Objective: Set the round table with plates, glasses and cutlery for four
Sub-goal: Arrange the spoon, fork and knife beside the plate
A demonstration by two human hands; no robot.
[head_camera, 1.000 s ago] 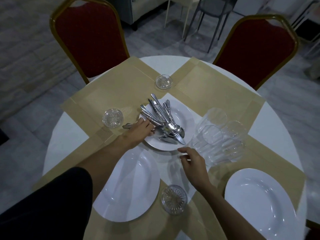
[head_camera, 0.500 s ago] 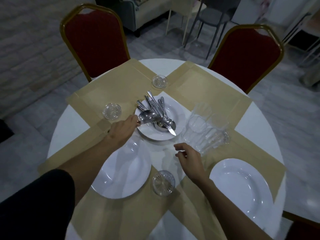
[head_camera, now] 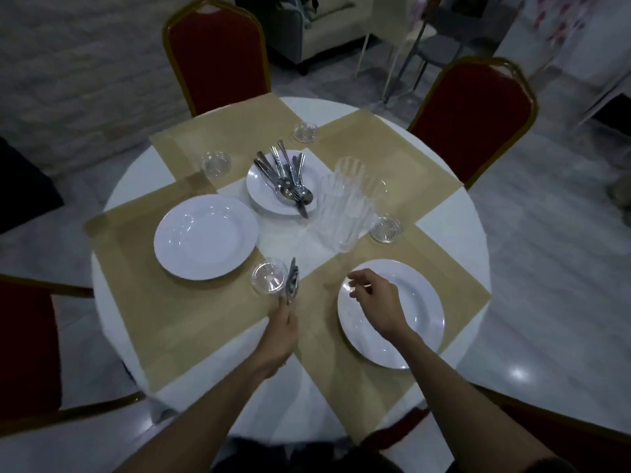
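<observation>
My left hand [head_camera: 281, 331] grips a few pieces of cutlery [head_camera: 292, 281] by the handles, over the tan placemat beside a small glass coaster [head_camera: 269, 277]. My right hand [head_camera: 374, 300] hovers with loosely curled fingers, holding nothing, over the near right white plate [head_camera: 420, 322]. A second white plate [head_camera: 205, 237] lies on the left placemat. A stack of plates [head_camera: 263, 186] in the middle of the round table [head_camera: 454, 213] carries the remaining cutlery pile [head_camera: 286, 175]. Several clear glasses [head_camera: 345, 206] stand clustered right of it.
Three more coasters lie at the far side [head_camera: 305, 132], left [head_camera: 215, 163] and right [head_camera: 386, 229]. Red chairs stand at the far left [head_camera: 218, 56], far right [head_camera: 474, 114] and near left [head_camera: 24, 346]. A sofa and a grey chair stand beyond on the tiled floor.
My left hand lifted cutlery off the centre plate and drew it back toward the near edge. My right hand moved right, over the near plate. The view pulled back.
</observation>
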